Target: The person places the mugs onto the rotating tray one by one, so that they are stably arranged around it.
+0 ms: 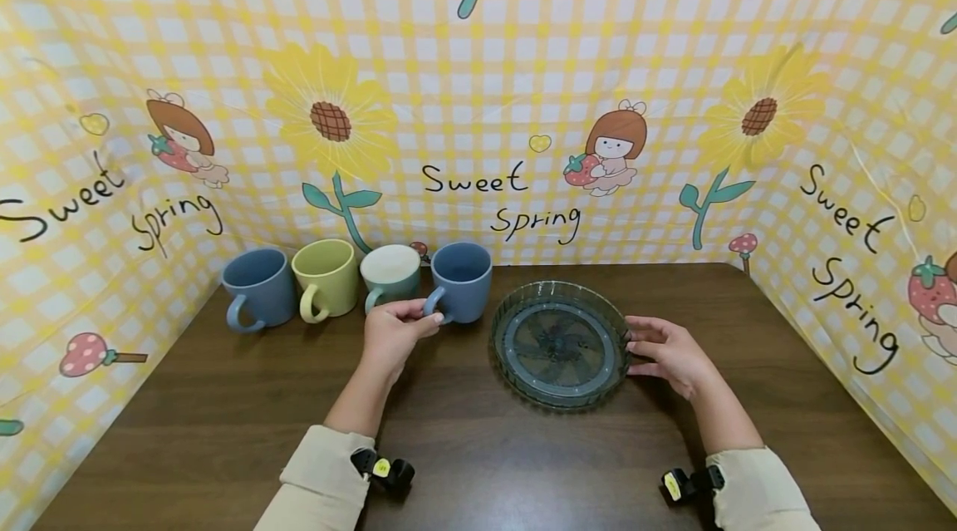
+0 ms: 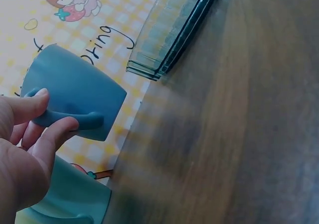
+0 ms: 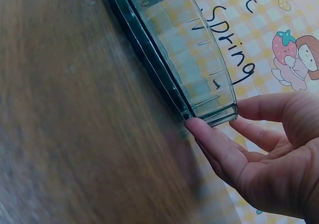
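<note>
On the dark wooden desk (image 1: 463, 464) there are four mugs and one glass plate. The mugs stand in a row near the back edge, in front of the yellow checked backdrop (image 1: 478, 57) with the words "Sweet Spring", sunflowers and small cartoon girls. From left to right they are a blue mug (image 1: 257, 288), a yellow-green mug (image 1: 326, 277), a teal mug with a cream inside (image 1: 391, 275) and a second blue mug (image 1: 461, 281). All four stand upright with the handles turned toward the person. The left hand (image 1: 392, 334) is at this second blue mug: the thumb and the fingers (image 2: 35, 107) pinch its handle, and in the left wrist view the handle (image 2: 70, 119) lies between the thumb and the curled fingers. The mug stands just beside the round ribbed plate of dark green glass (image 1: 561, 341), at its upper left; whether they touch, I cannot tell. The plate lies flat near the middle of the desk and has a flower-like pattern in its bottom. The right hand (image 1: 668, 352) is at the right rim of the plate, with the fingers almost straight and relaxed. In the right wrist view one fingertip (image 3: 197, 126) touches the lower edge of the glass rim (image 3: 199, 79), and the other fingers are spread just beside it without closing around it. Both forearms wear light beige sleeves (image 1: 321, 477), and a small black device with a yellow dot (image 1: 383, 469) sits at each wrist.
</note>
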